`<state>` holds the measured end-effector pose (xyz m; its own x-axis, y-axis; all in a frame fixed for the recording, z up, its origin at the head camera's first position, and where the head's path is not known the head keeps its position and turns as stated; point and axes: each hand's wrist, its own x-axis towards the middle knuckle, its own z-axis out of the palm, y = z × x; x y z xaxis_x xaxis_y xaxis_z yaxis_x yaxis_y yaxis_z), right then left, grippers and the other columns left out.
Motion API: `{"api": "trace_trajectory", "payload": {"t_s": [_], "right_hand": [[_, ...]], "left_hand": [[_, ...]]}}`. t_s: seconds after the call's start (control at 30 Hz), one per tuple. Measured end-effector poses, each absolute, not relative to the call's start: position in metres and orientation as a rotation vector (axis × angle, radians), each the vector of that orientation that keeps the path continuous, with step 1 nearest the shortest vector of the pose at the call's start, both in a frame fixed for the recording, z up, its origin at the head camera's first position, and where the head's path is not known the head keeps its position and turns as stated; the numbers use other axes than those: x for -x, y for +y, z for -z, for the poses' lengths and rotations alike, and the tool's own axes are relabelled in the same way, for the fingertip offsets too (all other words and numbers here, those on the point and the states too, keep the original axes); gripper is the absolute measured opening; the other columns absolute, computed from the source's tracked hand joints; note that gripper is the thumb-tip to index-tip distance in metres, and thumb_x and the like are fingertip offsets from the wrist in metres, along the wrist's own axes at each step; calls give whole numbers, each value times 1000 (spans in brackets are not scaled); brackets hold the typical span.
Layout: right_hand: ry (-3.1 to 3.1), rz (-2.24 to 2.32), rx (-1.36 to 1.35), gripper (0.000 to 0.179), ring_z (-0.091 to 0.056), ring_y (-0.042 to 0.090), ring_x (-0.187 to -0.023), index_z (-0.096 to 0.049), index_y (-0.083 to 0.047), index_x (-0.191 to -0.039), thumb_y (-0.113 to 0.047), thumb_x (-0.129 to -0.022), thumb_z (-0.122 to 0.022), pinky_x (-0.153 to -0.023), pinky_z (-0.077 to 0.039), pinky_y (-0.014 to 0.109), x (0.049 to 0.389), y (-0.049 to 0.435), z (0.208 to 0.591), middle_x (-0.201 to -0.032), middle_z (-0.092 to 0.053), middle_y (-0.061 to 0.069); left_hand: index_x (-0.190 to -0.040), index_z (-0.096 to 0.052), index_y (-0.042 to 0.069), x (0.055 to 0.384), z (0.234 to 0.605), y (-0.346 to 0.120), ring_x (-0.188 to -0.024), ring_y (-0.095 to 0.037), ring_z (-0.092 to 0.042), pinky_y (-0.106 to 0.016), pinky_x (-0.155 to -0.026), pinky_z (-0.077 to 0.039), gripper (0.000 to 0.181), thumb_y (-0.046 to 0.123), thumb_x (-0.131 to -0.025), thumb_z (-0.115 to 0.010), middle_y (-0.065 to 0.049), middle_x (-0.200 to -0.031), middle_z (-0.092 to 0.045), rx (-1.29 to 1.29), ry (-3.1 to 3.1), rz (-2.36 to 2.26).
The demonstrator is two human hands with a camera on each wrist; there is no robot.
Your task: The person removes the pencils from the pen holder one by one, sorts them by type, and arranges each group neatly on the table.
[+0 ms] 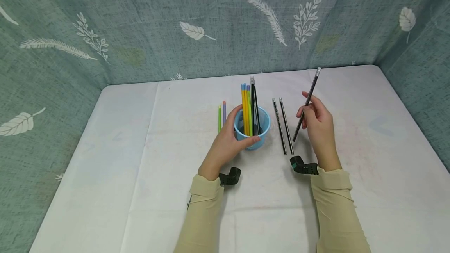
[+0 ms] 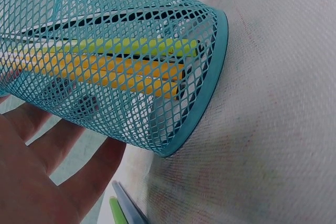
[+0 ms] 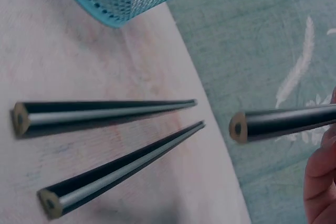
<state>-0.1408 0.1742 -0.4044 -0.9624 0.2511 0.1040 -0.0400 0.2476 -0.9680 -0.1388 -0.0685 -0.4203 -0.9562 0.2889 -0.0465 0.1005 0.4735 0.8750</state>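
A blue mesh pencil cup [image 1: 266,122] stands upright on the table, and my left hand [image 1: 226,143] holds it round its left side. Yellow pencils [image 2: 131,72], a green one and several black ones stand inside the cup. My right hand [image 1: 318,124] pinches a black pencil [image 1: 309,97] between thumb and fingers, tilted, its silver end up. In the right wrist view that pencil's unsharpened end [image 3: 239,127] shows, with a round lead core. Two more black pencils [image 1: 280,128] lie side by side on the table between the cup and my right hand.
A green pencil [image 1: 219,118] and a purple pencil [image 1: 224,110] lie left of the cup, partly behind my left hand. A white cloth covers the table [image 1: 175,128]. Green-grey leaf-patterned curtain [image 1: 225,22] hangs behind and at both sides.
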Motion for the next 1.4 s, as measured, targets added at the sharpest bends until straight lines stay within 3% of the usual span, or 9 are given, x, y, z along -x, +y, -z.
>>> {"api": "trace_trajectory", "payload": {"t_s": [0.17, 0.4, 0.7, 1.4], "right_hand": [[-2360, -1741, 256, 37, -41, 17, -56, -48, -34, -131, -20, -97, -39, -52, -36, 28, 142, 176, 409, -80, -55, 2], [-2437, -1640, 280, 39, -38, 14, -53, -46, -29, -134, -24, -97, -38, -50, -34, 25, 143, 179, 416, -80, -56, -1], [-2550, -1585, 273, 47, -38, 13, -64, -42, -18, -139, -16, -92, -38, -55, -32, 24, 149, 182, 426, -85, -57, 1], [-2718, -1524, 253, 53, -45, 17, -80, -34, -14, -143, -15, -90, -39, -65, -36, 25, 152, 184, 439, -98, -56, 9]], "left_hand": [[-137, -9, 55, 139, 421, -68, -130, -15, -34, -48, -101, -34, 91, 61, -69, -69, 8, -147, -28, -343, 2531, -1480], [-136, -10, 55, 140, 421, -69, -129, -15, -35, -48, -101, -34, 91, 61, -68, -69, 8, -147, -29, -343, 2527, -1486], [-136, -11, 55, 140, 421, -68, -129, -14, -36, -47, -101, -35, 90, 59, -68, -70, 10, -146, -29, -341, 2518, -1503], [-136, -10, 56, 140, 420, -68, -129, -15, -35, -48, -101, -35, 90, 60, -68, -70, 10, -147, -28, -327, 2517, -1492]]}}
